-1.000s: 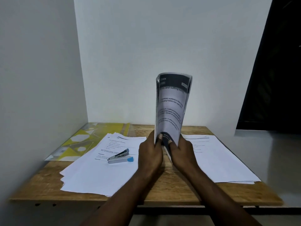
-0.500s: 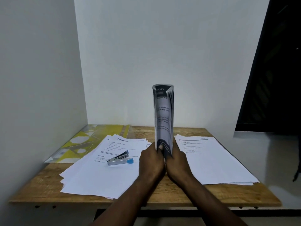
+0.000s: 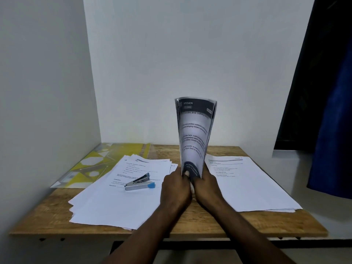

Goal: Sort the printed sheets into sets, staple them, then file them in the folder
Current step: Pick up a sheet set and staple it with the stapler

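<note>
While the left hand and right hand together clasp the lower edge of an upright, bowed bundle of printed sheets above the middle of the wooden surface, sorting looks part done: a loose pile lies left with the stapler on it, a neater pile right. Stapling and filing in the yellow folder, far left, seem not yet begun.

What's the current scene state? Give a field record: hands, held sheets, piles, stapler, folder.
held sheets: upright, bowed, dark header band on top
left hand: grips their bottom end
right hand: grips their bottom end
left pile: loosely fanned
right pile: neater stack
stapler: lying on left pile
folder: yellow, flat, back left of table
</note>
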The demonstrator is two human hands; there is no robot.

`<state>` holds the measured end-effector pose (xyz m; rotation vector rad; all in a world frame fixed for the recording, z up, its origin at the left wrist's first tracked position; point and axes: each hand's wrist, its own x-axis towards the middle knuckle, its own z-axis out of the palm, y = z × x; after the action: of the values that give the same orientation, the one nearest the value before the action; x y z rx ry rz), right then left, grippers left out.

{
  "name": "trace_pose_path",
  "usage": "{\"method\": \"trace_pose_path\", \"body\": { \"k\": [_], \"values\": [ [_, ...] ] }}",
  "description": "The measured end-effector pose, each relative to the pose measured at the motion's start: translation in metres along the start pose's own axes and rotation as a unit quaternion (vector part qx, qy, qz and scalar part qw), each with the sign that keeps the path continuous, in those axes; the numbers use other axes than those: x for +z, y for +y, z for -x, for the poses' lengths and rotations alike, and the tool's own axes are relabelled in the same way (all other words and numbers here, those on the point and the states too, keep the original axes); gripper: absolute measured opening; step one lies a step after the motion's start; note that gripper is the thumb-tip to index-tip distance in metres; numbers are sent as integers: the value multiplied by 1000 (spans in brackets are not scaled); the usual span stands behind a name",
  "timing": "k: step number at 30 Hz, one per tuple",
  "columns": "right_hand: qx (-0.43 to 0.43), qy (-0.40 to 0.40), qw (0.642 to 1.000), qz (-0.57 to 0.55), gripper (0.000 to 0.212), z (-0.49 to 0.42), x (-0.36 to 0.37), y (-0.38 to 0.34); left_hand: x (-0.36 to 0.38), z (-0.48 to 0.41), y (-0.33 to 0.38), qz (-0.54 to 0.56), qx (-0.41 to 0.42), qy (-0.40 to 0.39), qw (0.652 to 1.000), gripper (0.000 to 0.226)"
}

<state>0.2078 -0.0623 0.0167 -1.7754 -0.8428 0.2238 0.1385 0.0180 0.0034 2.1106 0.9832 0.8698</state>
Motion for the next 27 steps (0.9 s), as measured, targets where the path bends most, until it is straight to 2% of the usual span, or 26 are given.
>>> {"method": "trace_pose_path", "body": {
  "k": [1, 3, 7, 10, 12, 14, 16, 18, 20, 25, 27],
  "values": [
    [12, -11, 1000, -2, 19, -1, -3, -1, -4, -2, 1, 8, -11, -1, 1000, 36],
    [45, -27, 999, -7, 38, -7, -12, -3, -15, -6, 2, 46, -23, -4, 999, 40],
    [96, -82, 991, -37, 21, -23, -35, -8, -43, -27, -4, 90, -26, -67, 993, 51],
    [143, -150, 973, -97, 31, -33, -48, -8, -63, -35, -17, 154, -12, -150, 977, 51],
    [166, -175, 960, -143, 30, -34, -56, -9, -74, -37, -26, 219, -34, -194, 956, 42],
    [179, -196, 949, -172, 36, -38, -63, -2, -84, -36, -30, 320, -76, -224, 917, 36],
    [183, -220, 930, -231, 33, -41, -65, 1, -90, -34, -33, 393, -107, -234, 883, 30],
    [185, -214, 915, -288, 38, -44, -67, 7, -92, -30, -34, 421, -130, -243, 864, 29],
    [177, -199, 911, -315, 41, -48, -65, 12, -93, -28, -36, 419, -145, -253, 860, 32],
    [144, -137, 939, -280, 30, -48, -58, 14, -96, -29, -42, 408, -171, -300, 845, 37],
    [146, -129, 945, -263, 29, -48, -57, 16, -99, -36, -46, 385, -161, -323, 849, 42]
  ]
}}
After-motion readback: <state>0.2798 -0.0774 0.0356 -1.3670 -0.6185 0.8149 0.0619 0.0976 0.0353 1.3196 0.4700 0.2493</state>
